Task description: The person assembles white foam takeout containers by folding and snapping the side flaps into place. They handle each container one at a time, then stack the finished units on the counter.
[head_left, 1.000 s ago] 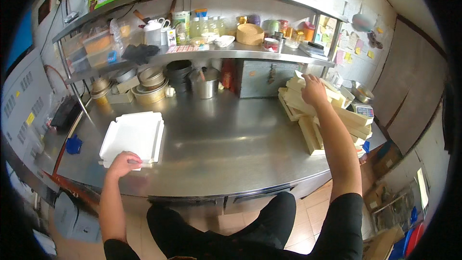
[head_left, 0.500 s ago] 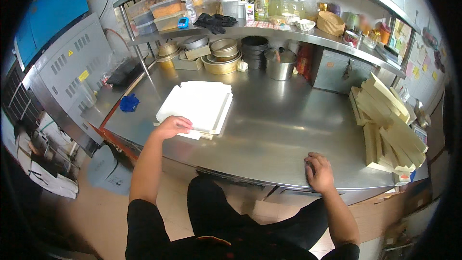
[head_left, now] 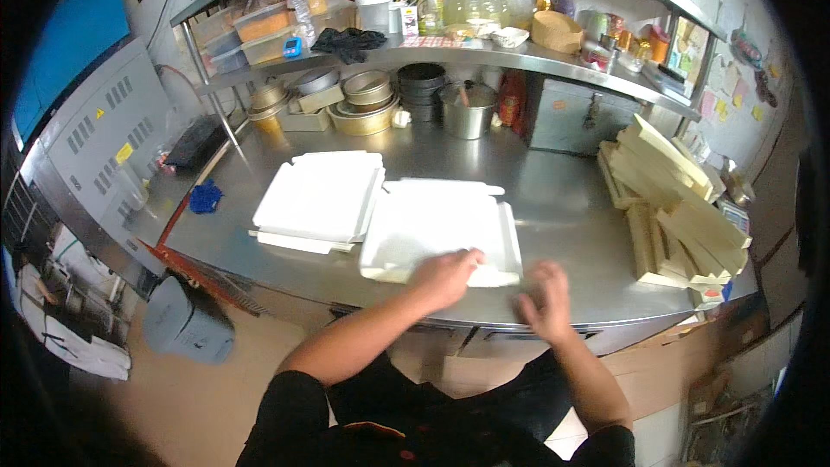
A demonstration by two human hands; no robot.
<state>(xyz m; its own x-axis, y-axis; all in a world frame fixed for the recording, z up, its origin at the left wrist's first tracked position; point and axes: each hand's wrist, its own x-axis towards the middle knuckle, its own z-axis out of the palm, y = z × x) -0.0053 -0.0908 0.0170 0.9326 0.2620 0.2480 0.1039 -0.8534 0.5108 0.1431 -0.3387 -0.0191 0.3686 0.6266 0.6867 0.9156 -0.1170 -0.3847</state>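
Note:
In front of me, a white cardboard box blank (head_left: 437, 223) with folded-up edges lies on the steel counter (head_left: 571, 246). My left hand (head_left: 445, 279) is closed on its near edge, right of the middle. My right hand (head_left: 546, 303), slightly blurred, hovers just off the blank's near right corner with thumb and fingers apart and nothing in them. To the left, a stack of similar white blanks (head_left: 318, 195) lies flat, its right side close against the single blank.
Folded cream cardboard boxes (head_left: 683, 216) are piled at the counter's right end. Round baking tins (head_left: 367, 91), a steel pot (head_left: 468, 112) and a grey metal box (head_left: 577, 114) line the back under a loaded shelf (head_left: 467, 54). A blue cloth (head_left: 206, 197) lies at the left.
My left hand has moved right from the stack with one white box blank, which now lies beside the stack. My right hand has lifted off the counter toward the blank. The view has shifted slightly.

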